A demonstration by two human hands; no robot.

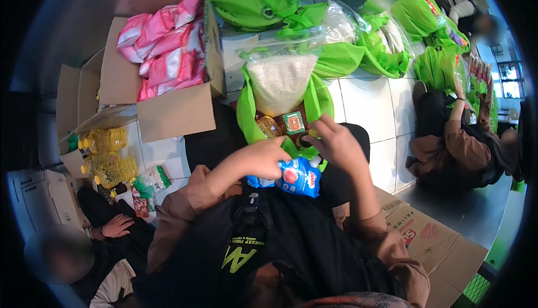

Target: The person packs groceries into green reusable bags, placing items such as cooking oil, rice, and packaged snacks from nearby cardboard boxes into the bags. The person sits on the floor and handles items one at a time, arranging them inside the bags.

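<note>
A green fabric bag [248, 112] stands before me with its mouth spread. A clear bag of rice [283, 81] lies in its far part, with a green box [294, 123] and a bottle of yellow oil [269, 127] nearer me. My left hand [265, 158] is at the bag's near edge, its fingers on the end of a blue pouch [299, 177] that lies at my lap. My right hand [332, 142] is at the bag's right side, its thumb and fingers around a dark bottle with a yellow cap [306, 139].
Pink packets [168, 51] fill a cardboard box [176, 112] at the far left. Oil bottles [110, 156] stand below it. More green bags [256, 7] line the far side. One person [466, 140] sits at right, another [117, 226] at lower left. Flattened cardboard [437, 245] lies at lower right.
</note>
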